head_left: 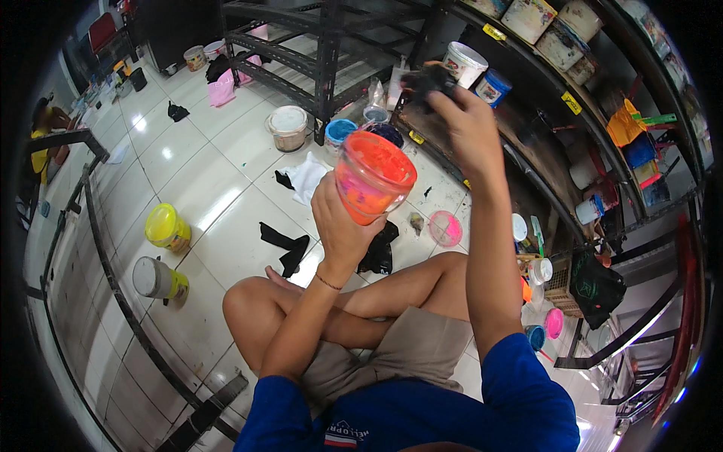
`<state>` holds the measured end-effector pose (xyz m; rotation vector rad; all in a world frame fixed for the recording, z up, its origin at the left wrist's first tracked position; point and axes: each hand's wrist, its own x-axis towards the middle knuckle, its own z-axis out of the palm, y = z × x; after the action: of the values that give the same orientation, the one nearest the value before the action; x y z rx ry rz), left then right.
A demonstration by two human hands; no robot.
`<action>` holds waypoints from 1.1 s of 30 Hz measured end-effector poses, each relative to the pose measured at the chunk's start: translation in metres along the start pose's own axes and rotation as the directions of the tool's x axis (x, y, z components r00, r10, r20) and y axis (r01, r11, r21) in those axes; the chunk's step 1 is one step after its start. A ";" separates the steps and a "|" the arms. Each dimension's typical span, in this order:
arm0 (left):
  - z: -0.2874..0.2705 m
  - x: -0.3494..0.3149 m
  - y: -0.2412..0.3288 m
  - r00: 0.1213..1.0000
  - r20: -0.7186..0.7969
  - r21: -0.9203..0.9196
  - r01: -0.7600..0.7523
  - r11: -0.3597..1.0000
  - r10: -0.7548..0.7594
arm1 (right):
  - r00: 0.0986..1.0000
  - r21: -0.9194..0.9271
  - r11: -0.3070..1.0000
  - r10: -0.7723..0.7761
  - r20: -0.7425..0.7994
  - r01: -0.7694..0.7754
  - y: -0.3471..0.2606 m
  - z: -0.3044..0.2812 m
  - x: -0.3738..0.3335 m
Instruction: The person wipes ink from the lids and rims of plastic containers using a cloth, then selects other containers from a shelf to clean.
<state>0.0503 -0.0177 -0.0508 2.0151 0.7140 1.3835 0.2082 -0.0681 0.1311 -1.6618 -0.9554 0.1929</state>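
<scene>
My left hand [340,230] is closed around the side of a clear plastic tub [376,175] smeared inside with bright orange-red paint. The tub is tilted, its open mouth facing up toward me above my crossed legs. Raised to the right, near the shelf, my right hand [474,132] grips a bunched black cloth [428,87], blurred by motion. Below the tub, another black cloth [382,248] lies on the floor beside a round pink lid [445,228]. A white cloth [305,178] and a further black cloth [286,248] lie to the left.
A metal shelf rack [520,151] loaded with paint tubs curves along the right. A white-lidded bucket [287,128] and a blue tub [341,130] stand ahead. Two yellow tubs, one upright [167,227], one grey-lidded [160,279], stand left. Another person [47,139] is far left.
</scene>
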 end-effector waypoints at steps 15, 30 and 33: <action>-0.006 0.003 -0.028 0.721 0.686 -0.726 0.671 -0.152 -0.098 | 0.993 0.947 0.304 0.003 0.114 -0.109 0.071 0.028 -0.081; -0.011 0.003 -0.027 0.785 0.611 -0.764 0.619 0.183 -0.108 | 0.978 0.960 0.230 -0.095 0.188 -0.162 0.068 0.025 -0.089; -0.019 0.007 -0.018 0.869 0.489 -0.642 0.419 0.642 -0.078 | 0.987 0.971 0.222 -0.110 0.118 -0.091 0.079 0.009 -0.081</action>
<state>0.0330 0.0028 -0.0544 1.3919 0.1635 0.8077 0.1882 -0.1175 0.0308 -0.3902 -0.6643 0.7818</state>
